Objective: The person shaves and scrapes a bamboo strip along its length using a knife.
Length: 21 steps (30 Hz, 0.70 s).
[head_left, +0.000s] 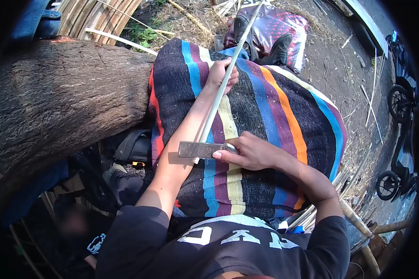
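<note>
My left hand (223,76) is closed around a long pale bamboo strip (214,109), which runs from the top of the view down toward my lap. My right hand (252,151) grips a knife with a broad rectangular metal blade (198,149). The blade lies across the lower part of the strip, over my left forearm in this view. Whether its edge bites into the strip I cannot tell. Beneath both hands a striped cloth (288,107) in black, blue, purple, orange and cream covers my lap and legs.
A thick log (79,88) lies at the left. Curved bamboo strips (95,16) stand at the upper left. A printed sack (298,30) and shoes are ahead. Bamboo poles (356,218) lie at lower right, a wheeled vehicle (398,125) farther right. Another person (74,228) is at lower left.
</note>
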{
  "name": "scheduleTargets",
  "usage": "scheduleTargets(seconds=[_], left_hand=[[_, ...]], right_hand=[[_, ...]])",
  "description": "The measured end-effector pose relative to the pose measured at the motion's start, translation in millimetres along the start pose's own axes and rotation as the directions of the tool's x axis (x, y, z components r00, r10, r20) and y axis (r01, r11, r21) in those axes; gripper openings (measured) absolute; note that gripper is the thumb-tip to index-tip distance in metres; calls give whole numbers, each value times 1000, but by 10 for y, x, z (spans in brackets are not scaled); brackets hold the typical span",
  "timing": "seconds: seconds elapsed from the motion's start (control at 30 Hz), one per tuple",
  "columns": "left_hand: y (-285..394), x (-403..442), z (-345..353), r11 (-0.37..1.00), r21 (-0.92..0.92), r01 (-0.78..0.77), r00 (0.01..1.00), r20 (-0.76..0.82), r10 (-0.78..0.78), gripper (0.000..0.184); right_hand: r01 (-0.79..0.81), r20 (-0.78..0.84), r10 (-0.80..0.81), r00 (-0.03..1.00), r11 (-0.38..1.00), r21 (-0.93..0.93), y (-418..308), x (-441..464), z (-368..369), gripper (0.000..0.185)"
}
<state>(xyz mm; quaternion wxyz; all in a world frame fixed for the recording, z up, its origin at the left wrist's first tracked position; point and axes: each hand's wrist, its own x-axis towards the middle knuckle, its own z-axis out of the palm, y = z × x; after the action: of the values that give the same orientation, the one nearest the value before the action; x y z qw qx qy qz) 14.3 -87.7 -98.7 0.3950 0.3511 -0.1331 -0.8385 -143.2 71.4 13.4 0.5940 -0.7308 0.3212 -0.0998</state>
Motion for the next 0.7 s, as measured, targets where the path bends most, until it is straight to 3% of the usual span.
scheduleTargets(seconds=[0.07,0.17,0.2,0.27,0.3,0.33,0.4,0.43,0.53,0.57,0.6,0.67,0.7], left_hand=[[10,-17,36,1000,18,17,1000,-4,-17,26],[-12,-38,87,999,41,23,999,-26,-22,26],[-10,-44,70,999,47,11,999,-35,-9,26],[6,-30,73,999,52,-9,999,-45,11,25],[6,-18,71,998,67,-11,996,-85,17,26],[-2,-11,62,997,82,-11,991,-129,22,27],[-6,-26,60,999,36,-8,994,-111,12,29],[-2,-35,71,999,30,-15,996,-87,17,30],[22,-37,104,999,-22,-26,999,-31,25,32],[25,-39,99,997,-82,5,1000,10,-4,32],[23,-40,95,989,-141,39,998,52,-32,32],[-24,-24,28,975,-205,86,976,214,-41,30],[-76,-94,166,973,-230,20,998,67,-5,31]], right_hand=[[-13,-59,12,998,1000,-14,-36,38,-56,59],[-85,-323,76,943,996,-16,193,130,-239,60],[-155,-312,137,940,987,-35,212,111,-277,60],[-111,-281,105,954,994,-8,178,51,-162,59],[-7,-203,-8,979,997,-74,72,6,-82,58],[-29,-75,25,997,999,-42,-76,-44,-1,60],[116,-21,-120,993,982,-152,-103,-32,199,58],[113,34,-109,993,980,-167,-108,-24,174,57],[194,-109,-199,974,979,-56,27,-38,51,57],[90,-37,-86,996,991,97,-66,-47,-153,58],[104,-108,-91,990,987,121,10,-38,-227,58],[-17,-281,70,957,982,188,108,-16,-432,59],[-72,-366,153,918,972,225,203,8,-523,58]])
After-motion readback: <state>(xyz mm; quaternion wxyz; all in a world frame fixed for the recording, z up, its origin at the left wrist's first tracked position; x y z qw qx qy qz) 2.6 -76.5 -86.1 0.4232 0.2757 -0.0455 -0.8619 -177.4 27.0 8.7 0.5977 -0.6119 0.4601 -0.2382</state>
